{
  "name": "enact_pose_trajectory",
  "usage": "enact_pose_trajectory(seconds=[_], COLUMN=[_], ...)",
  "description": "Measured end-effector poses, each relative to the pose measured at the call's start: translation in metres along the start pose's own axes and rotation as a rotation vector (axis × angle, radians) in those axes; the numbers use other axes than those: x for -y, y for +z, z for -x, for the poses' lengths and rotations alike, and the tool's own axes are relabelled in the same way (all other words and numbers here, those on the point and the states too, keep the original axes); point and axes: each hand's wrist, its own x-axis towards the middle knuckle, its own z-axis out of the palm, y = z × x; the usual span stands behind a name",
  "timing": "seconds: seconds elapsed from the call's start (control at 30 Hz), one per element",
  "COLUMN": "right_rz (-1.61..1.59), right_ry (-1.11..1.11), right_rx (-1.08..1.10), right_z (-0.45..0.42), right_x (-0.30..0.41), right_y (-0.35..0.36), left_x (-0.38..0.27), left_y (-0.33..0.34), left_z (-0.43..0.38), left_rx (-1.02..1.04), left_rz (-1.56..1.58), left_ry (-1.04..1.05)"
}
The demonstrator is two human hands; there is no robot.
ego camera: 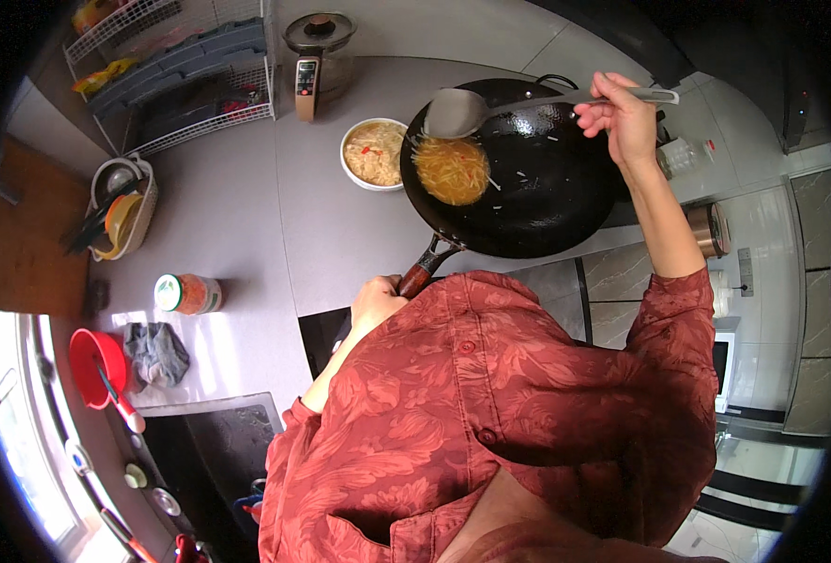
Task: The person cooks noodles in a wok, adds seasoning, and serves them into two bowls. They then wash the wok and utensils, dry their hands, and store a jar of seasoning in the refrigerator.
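My left hand (pixel 376 302) grips the wooden handle (pixel 421 273) of a large black wok (pixel 549 190), which is tilted towards a white bowl (pixel 345 167). My right hand (pixel 619 116) holds a grey spatula (pixel 457 112) by its handle, with the blade over the wok's left side. Below the blade, shredded food in orange-yellow broth (pixel 452 172) has pooled at the wok's left edge. A few pale shreds cling to the wok's dark surface. The bowl, partly behind the wok's rim, holds pale food in liquid with red bits on top.
An electric glass kettle (pixel 307 88) stands behind the bowl. A white wire rack (pixel 273 91), a utensil basket (pixel 146 211), a jar of orange-red food (pixel 200 294), a grey cloth (pixel 158 352) and a red container (pixel 95 366) are at the left. The sink (pixel 271 408) lies nearer.
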Motion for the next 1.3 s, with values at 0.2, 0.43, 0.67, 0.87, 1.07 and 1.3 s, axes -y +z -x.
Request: enact_pose_trajectory(seconds=[0.2,0.43,0.67,0.87,1.07,1.3], right_rz=[0.152,0.152,0.168,0.121,-0.044,-0.136], right_ry=[0.072,0.111,0.126,0.104,0.053,-0.077], right_rx=[-0.072,-0.123,-0.142,-0.136,-0.089,0.141], right_z=[0.021,0.035,0.042,0.041,0.034,0.034], right_x=[0.005,-0.003,0.001,-0.005,-0.017,-0.044], right_y=[-0.036,-0.070,-0.078,-0.082,-0.067,0.005], left_x=[-0.012,-0.015,-0.017,-0.015,-0.021,-0.024], left_y=[-0.002,0.006,0.016,0.025,0.028,0.029], left_z=[0.004,-0.003,-0.004,-0.005,0.000,0.004], left_rx=[-0.005,0.059,0.100,0.114,0.085,0.059], left_rz=[-0.103,-0.140,-0.103,-0.072,-0.088,-0.143], left_ry=[0.005,0.000,-0.025,-0.039,-0.060,-0.062])
